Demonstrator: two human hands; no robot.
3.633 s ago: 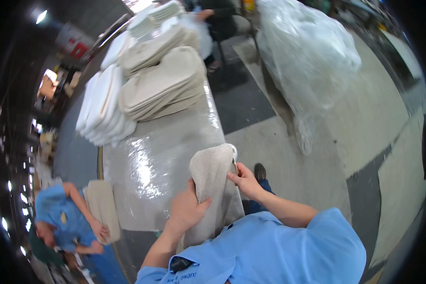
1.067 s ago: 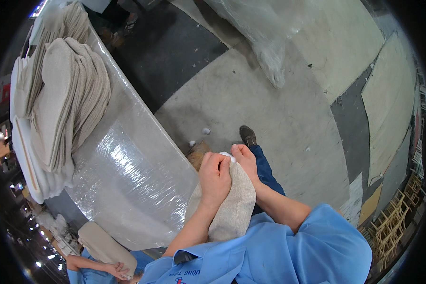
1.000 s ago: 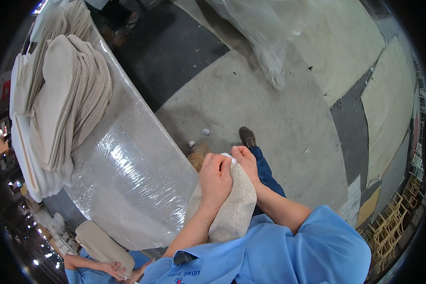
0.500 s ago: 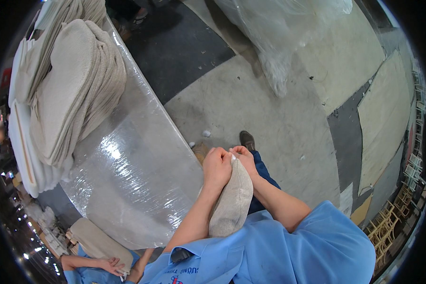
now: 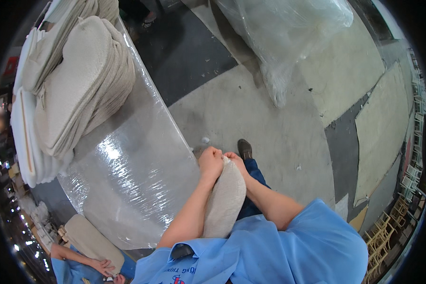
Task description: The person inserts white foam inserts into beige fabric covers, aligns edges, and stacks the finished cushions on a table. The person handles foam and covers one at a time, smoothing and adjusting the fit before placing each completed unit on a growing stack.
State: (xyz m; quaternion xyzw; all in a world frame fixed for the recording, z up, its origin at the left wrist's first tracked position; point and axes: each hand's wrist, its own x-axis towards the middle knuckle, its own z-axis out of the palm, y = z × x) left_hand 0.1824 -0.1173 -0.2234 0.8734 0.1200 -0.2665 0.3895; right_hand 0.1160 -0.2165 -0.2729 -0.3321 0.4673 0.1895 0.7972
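A beige fabric cushion (image 5: pixel 225 201) stands on edge between my forearms, one end against my blue shirt. At its far end, my left hand (image 5: pixel 211 163) is closed with its fingers bent on the cloth edge. My right hand (image 5: pixel 236 164) pinches the same end from the other side, the two hands nearly touching. The fingertips partly hide the gripped edge. To the left is a table (image 5: pixel 142 161) wrapped in shiny clear film. On its far part lies a stack of beige fabric covers (image 5: pixel 80 71), beside several white foam pads (image 5: pixel 23 137).
A co-worker's hands (image 5: pixel 106 267) work at another beige cushion (image 5: pixel 92 239) at the lower left. A large clear plastic bag (image 5: pixel 288 42) sits ahead on the floor. Flat board sheets (image 5: pixel 383 128) lie to the right, with wooden chair frames (image 5: pixel 381 236) along the edge.
My hands stay at the cushion's end and shift slightly left in view. A white bit between my fingertips no longer shows. The co-worker's hands have moved toward the near end of their cushion.
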